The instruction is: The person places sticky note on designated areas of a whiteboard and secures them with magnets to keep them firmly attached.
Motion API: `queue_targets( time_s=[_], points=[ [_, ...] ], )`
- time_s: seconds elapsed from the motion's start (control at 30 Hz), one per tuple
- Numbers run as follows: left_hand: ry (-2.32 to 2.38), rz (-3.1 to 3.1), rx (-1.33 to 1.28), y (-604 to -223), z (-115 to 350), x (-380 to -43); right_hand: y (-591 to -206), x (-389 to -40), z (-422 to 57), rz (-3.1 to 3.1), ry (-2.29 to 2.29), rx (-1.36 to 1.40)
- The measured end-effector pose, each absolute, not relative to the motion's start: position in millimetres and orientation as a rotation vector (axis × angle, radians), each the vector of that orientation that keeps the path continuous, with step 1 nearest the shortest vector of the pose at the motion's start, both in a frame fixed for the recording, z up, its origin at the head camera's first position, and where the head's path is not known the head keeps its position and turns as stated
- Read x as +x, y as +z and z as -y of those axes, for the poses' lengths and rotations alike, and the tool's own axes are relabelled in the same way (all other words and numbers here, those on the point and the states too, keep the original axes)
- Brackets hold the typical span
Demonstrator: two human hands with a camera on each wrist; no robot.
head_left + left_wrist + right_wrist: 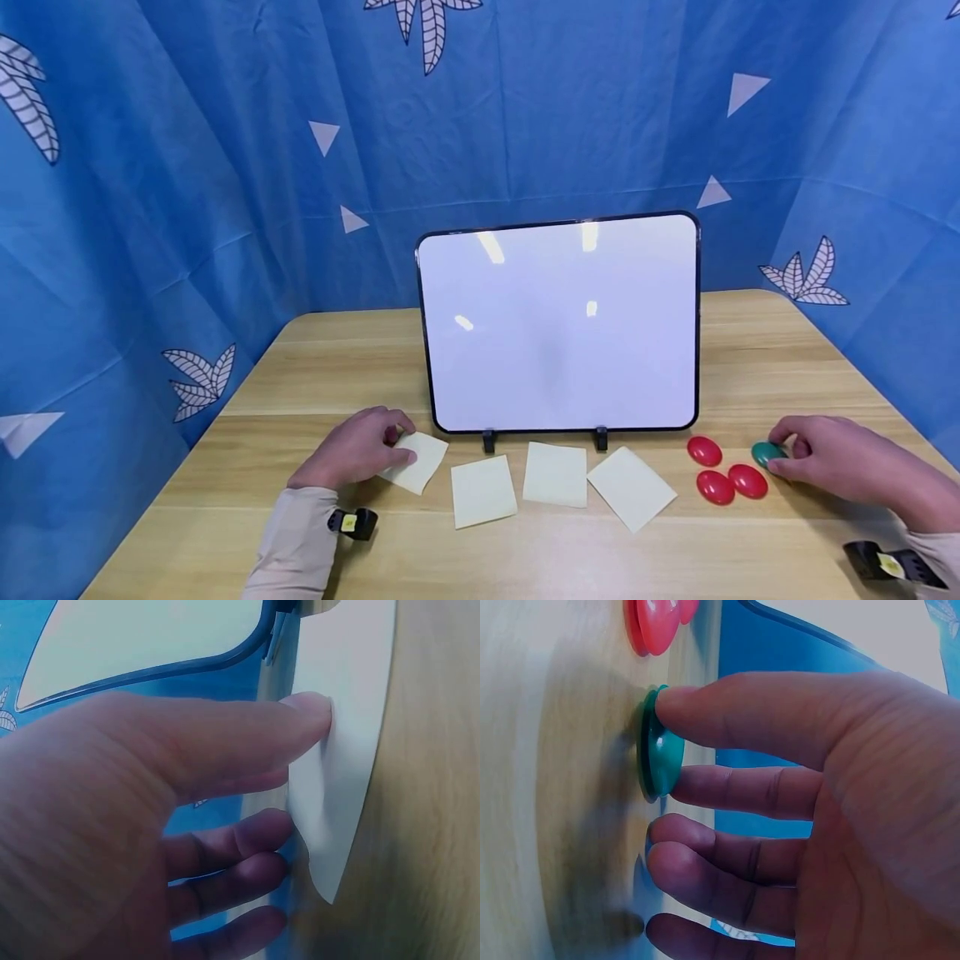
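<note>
Both the left hand (360,450) and right hand (840,462) are pinching narrowly, respectively holding the leftmost paper note (426,468) and the green disc (667,754) beside three red discs (716,487), light pressure probably keeping creases away.

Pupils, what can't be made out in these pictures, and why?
- Head view: part of the pinched paper square, covered by the left hand.
- Head view: part of the green disc, covered by the right hand.
- Left wrist view: whiteboard, cut off by the top edge.
- Right wrist view: red discs, likewise.
</note>
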State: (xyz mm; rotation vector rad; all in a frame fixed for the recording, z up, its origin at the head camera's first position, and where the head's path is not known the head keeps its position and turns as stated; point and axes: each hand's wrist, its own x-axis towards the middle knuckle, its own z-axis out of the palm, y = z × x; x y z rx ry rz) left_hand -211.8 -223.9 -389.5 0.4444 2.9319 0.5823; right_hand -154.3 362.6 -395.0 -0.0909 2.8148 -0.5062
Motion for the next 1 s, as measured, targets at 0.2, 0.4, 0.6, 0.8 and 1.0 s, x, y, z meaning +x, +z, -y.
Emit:
queue_targets(
  time_s=[0.2,0.4,0.6,0.8,1.0],
  points=[
    [0.602,-2.933,0.416,-390.7,223.3,-212.0,-394.3,-154.2,-360.0,-2.824,-0.502,-0.090],
    [0.597,-2.956,0.410,-393.3,223.1,-214.9,-392.6,-155.6,-356.3,-2.833,-0.511,-0.090],
    [0.600,-3.010,0.451,-395.6,224.0,-216.9,-393.0,-155.2,-354.7,-2.861,-0.533,-0.131],
    [0.611,-3.047,0.440,-397.2,223.5,-218.7,-392.4,-155.6,-353.8,-2.863,-0.544,-0.147],
    [0.609,-3.041,0.395,-398.3,221.4,-220.5,-393.6,-155.0,-353.2,-2.886,-0.552,-0.179]
  ],
)
